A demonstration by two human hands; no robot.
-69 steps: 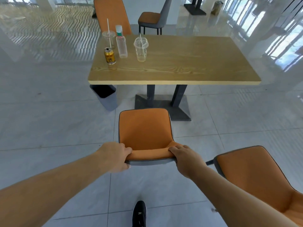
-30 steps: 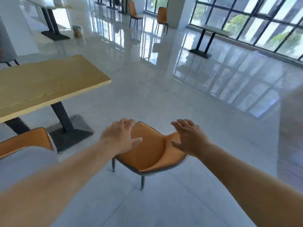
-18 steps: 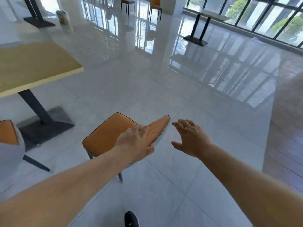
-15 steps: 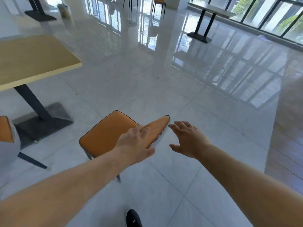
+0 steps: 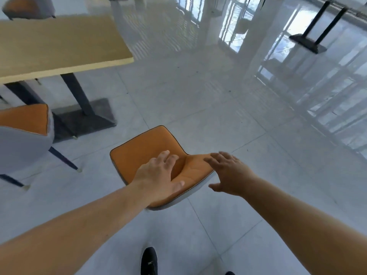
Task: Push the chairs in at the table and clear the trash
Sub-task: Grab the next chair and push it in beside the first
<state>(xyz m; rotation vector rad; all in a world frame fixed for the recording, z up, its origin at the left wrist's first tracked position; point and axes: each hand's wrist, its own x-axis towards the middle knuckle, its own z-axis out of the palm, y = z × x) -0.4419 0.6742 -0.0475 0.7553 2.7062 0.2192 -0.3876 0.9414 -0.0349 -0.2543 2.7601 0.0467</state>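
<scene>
An orange chair (image 5: 147, 147) with a grey shell stands on the floor tiles, out from the wooden table (image 5: 59, 46), its seat towards the table. My left hand (image 5: 158, 175) lies over the top of its backrest, fingers down the front and thumb along the rim, holding it. At the right end of the backrest my right hand (image 5: 230, 173) has its fingers spread, touching or just above the rim. No trash is in view.
A second orange chair (image 5: 23, 124) stands at the left by the table's dark base (image 5: 85, 118). A grey-backed chair (image 5: 27, 6) is behind the table. Another table's black base (image 5: 307, 42) stands far right. My black shoe (image 5: 149, 261) is below.
The chair has turned so its seat points more towards the table. My left hand stays on the backrest; my right hand has come closer to its right end. My view swung left.
</scene>
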